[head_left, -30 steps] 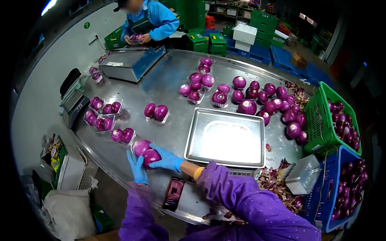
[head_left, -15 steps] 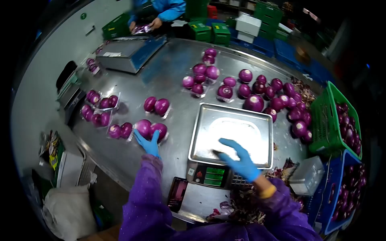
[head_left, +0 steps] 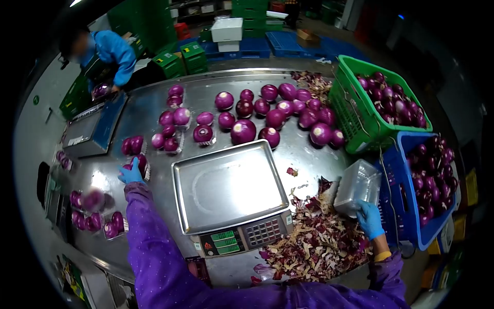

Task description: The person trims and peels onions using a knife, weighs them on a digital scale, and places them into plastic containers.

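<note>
My left hand (head_left: 132,173), in a blue glove, has its fingers curled over a clear tray of red onions (head_left: 142,164) on the left of the steel table. Just behind it sits another tray of red onions (head_left: 133,144). On the right, my gloved right hand (head_left: 369,218) grips the near edge of a clear plastic tray (head_left: 358,186); its thumb side is partly hidden. Between my arms stands a weighing scale (head_left: 226,242) with a bare steel pan (head_left: 229,188) and a lit green display.
Loose red onions (head_left: 275,118) lie behind the scale. Onion skins (head_left: 314,242) heap at the right front. A green crate (head_left: 355,123) and a blue crate (head_left: 411,206) of onions stand right. Packed onions (head_left: 92,222) sit at left. A co-worker in blue (head_left: 116,54) is behind.
My view has swung right. My right hand has moved from over the scale pan to the clear plastic tray. My left hand has shifted its onion tray back, close to another one.
</note>
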{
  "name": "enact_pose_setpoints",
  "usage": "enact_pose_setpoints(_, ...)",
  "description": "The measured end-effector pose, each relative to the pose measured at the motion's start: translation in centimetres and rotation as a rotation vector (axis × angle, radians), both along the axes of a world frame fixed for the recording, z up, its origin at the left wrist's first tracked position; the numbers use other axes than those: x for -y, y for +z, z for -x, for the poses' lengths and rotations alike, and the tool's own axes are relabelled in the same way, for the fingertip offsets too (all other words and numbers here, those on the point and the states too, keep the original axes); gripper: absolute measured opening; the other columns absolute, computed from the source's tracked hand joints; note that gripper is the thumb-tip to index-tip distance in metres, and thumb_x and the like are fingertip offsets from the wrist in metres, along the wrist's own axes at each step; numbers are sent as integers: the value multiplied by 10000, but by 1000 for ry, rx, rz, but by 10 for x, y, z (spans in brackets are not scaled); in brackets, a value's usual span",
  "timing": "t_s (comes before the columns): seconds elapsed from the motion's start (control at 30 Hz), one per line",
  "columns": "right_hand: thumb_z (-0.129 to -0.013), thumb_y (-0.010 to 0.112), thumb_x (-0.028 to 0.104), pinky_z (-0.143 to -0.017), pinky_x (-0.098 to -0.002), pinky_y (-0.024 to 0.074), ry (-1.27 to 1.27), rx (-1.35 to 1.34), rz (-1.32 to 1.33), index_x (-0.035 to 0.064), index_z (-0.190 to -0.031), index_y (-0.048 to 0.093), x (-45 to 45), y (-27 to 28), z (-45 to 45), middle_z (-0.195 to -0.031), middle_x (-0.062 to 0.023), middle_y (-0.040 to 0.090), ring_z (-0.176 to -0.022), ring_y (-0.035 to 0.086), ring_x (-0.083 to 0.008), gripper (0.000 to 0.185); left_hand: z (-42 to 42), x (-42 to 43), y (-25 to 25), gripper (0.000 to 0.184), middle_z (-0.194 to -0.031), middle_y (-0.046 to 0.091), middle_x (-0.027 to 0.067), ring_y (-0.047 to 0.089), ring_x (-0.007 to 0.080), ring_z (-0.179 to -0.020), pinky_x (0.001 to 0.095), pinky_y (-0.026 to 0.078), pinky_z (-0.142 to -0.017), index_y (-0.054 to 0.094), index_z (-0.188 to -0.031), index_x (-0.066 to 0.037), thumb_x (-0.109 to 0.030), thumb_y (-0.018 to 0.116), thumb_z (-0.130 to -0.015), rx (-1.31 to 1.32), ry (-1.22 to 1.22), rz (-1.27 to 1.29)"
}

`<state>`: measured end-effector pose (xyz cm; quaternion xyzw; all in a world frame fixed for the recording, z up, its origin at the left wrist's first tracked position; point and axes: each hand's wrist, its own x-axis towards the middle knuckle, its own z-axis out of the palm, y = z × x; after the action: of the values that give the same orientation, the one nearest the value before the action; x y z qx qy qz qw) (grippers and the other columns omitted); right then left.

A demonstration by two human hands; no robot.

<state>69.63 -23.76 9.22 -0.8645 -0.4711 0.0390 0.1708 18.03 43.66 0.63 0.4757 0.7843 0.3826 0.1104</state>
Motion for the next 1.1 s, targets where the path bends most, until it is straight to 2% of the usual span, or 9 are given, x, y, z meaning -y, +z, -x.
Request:
enact_pose_setpoints(0.07,-725,668,51,-693,-439,467,-22,-35,79,62,-967,670,-8,12,-4,-785,-172,629,-770,599,-366,242,-33,-7,6,900,-1414,394,232,413,328,-1290,386,296,-1099,341,-1432,-23,-468,743,-761,369,-507,-180)
enact_pose_setpoints(0.13,-693,718,98,-639,-429,462,-71,-137,204,42,-843,662,-17,30,-8,-731,-183,602,-715,586,-366,169,-90,36,59,633,-1357,490,147,439,214,-1266,340,316,-1083,443,-1372,-6,-245,711,-851,570,-809,-141)
enact_pose_setpoints(0.37,-678,786,165,-626,-407,459,-61,56,154,17,-748,588,-18,47,-9,-760,-177,599,-705,583,-350,257,-212,172,155,566,-1285,550,89,495,195,-1208,324,369,-1040,517,-1327,-57,-226,727,-829,578,-1379,134)
enact_pose_setpoints(0.47,-775,719,138,-653,-385,474,-17,-311,-89,9,-834,627,-19,80,-1,-781,-164,607,-716,598,-308,169,-228,216,172,572,-1283,547,98,495,194,-1210,328,371,-1043,519,-1329,-66,-243,728,-827,598,-1540,248)
enact_pose_setpoints(0.63,-797,586,22,-679,-369,477,472,-238,-546,69,-1048,653,-115,86,45,-759,-92,613,-724,594,-247,264,-245,241,188,539,-1259,565,104,514,204,-1191,322,410,-1020,510,-1326,-43,-204,705,-850,571,-1534,247)
enact_pose_setpoints(0.77,-744,581,63,-685,-416,448,818,-116,-363,87,-835,594,-228,43,114,-749,-105,586,-723,586,-300,95,-257,224,199,539,-1247,571,93,541,180,-1147,302,447,-976,514,-1315,-30,-195,716,-843,670,-1436,225)
enact_pose_setpoints(0.83,-780,609,145,-758,-408,454,891,-3,-58,97,-919,636,-262,27,138,-808,-114,612,-828,609,-304,150,-259,209,197,541,-1248,570,93,548,186,-1136,305,459,-954,511,-1323,-41,-188,715,-844,593,-1408,207)
enact_pose_setpoints(0.97,-798,704,363,-811,-401,471,924,-203,-408,96,-1035,677,-276,30,129,-854,-117,636,-844,617,-305,358,-275,171,181,635,-1275,558,132,548,216,-1153,326,464,-945,476,-1358,-56,-257,740,-817,448,-1406,289)
enact_pose_setpoints(1.1,-812,701,299,-821,-378,468,475,-482,-614,64,-1045,662,-274,18,59,-889,-138,649,-847,612,-307,333,-330,128,146,852,-1354,497,195,492,306,-1245,394,408,-1026,397,-1410,-59,-468,746,-749,-135,-1311,476)
